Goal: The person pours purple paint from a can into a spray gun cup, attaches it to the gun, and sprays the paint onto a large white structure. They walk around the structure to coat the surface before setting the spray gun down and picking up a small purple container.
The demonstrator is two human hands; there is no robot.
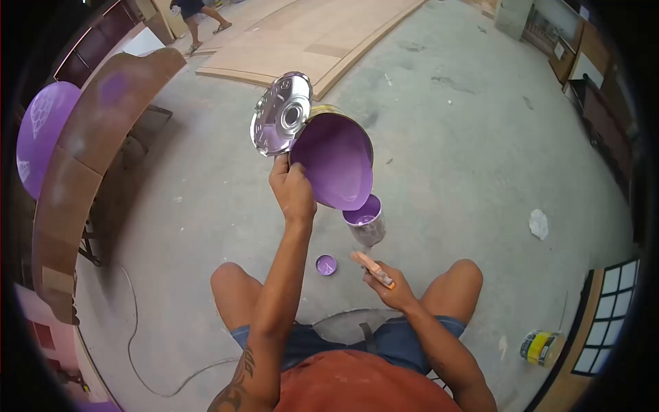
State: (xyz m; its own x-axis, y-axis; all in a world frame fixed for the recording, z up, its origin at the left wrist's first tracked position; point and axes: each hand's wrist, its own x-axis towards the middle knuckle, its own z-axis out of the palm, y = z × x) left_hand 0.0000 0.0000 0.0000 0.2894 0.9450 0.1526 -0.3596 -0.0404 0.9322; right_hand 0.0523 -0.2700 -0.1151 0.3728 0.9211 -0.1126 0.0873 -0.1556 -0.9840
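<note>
My left hand [294, 192] is closed on the rim of a large metal paint can [336, 154], beside its bent-back silver lid [283, 113]. The can is tipped toward me, its inside coated with purple paint, and its lower lip is over a smaller container [367, 230] with purple paint inside. My right hand [392, 287] grips a flat peach-coloured tool [369, 262] with an orange end, held just below the small container; I cannot tell its exact kind. A small round lid [326, 265] with purple on it lies on the floor between my knees.
A curved brown panel [89, 151] and a purple rounded piece [48, 134] stand at left. A cable [134, 329] runs along the floor. Wooden sheets [295, 41] lie ahead, near a person's legs [195, 27]. At right are a yellow-banded can [541, 348] and crumpled white material [539, 224].
</note>
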